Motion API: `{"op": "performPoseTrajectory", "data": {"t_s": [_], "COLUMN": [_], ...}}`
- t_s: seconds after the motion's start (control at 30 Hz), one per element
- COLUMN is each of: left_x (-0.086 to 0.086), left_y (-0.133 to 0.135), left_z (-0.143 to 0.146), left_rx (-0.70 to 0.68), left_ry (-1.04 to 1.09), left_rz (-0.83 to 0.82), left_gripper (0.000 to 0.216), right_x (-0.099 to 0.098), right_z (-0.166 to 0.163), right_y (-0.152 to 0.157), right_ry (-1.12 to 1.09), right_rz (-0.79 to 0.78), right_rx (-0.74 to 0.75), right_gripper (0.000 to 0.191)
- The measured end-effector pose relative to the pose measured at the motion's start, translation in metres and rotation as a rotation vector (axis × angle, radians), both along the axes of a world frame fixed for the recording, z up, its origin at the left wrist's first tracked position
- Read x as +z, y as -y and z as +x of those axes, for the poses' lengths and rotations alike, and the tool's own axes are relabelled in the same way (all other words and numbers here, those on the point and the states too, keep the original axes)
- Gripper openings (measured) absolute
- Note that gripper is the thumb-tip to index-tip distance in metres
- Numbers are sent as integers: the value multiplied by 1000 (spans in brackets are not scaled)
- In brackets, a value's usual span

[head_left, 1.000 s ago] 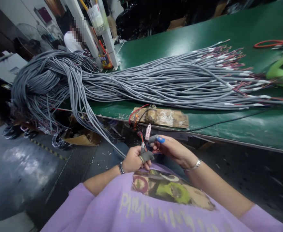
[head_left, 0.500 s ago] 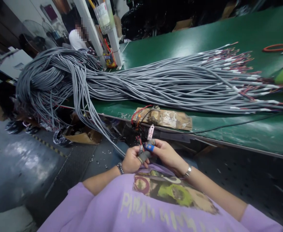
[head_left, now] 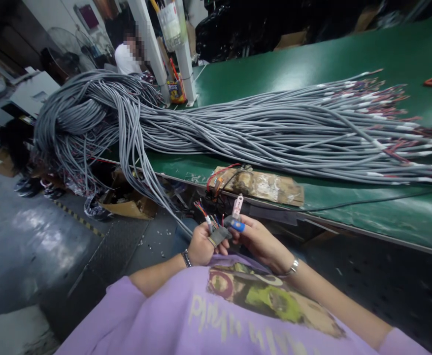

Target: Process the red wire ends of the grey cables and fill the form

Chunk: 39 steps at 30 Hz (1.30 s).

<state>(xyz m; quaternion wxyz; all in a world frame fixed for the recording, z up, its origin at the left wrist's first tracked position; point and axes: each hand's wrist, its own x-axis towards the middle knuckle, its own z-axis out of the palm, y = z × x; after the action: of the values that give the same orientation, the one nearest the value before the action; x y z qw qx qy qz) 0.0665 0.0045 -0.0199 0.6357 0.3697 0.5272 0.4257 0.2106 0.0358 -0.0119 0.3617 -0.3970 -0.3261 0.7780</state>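
Note:
In front of my shirt, my left hand is closed around the end of a grey cable, with a grey wrap on one finger. A fan of thin coloured wires spreads from the white-banded cable end above that hand. My right hand, blue tape around its thumb, is closed close beside the left one. From its fingers a flat pale pink strip with a hole near its tip sticks up; its lower part is hidden. The fingertips of both hands nearly meet at the wires.
A thick bundle of grey cables lies along the green table and hangs over its left side. A cardboard-backed piece with wires sits at the front edge. A cardboard box is below; a person is behind.
The coloured wires have fanned out and lean further left above my left hand. My right hand and the pink strip have shifted slightly. The whole view has moved a little.

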Motion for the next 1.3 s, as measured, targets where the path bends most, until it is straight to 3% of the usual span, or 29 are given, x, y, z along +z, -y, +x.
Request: {"op": "performPoseTrajectory", "data": {"t_s": [0.17,0.43,0.73,0.83,0.97,1.2,1.3], "left_x": [6,10,7,8,13,15,13], "left_y": [0,-1,2,4,3,-3,-4], "left_z": [1,5,0,-1,3,10,11], "left_rx": [-57,9,141,118,60,-3,-2], "left_ry": [-47,-90,-45,-44,-35,-64,-80], "left_rz": [-21,-25,9,27,65,110,108], "left_gripper": [62,63,62,61,60,61,61], "right_x": [4,2,-13,-9,-2,-5,-6], "right_z": [-3,-10,5,8,3,-10,-12], "right_y": [0,4,3,-5,-15,-19,-23], "right_ry": [33,81,-209,-189,-106,29,-5], "right_rz": [41,28,-105,-112,11,130,107], "right_rx": [25,-99,-119,-122,-129,-387,-335], "right_gripper": [49,39,28,36,45,52,55]}}
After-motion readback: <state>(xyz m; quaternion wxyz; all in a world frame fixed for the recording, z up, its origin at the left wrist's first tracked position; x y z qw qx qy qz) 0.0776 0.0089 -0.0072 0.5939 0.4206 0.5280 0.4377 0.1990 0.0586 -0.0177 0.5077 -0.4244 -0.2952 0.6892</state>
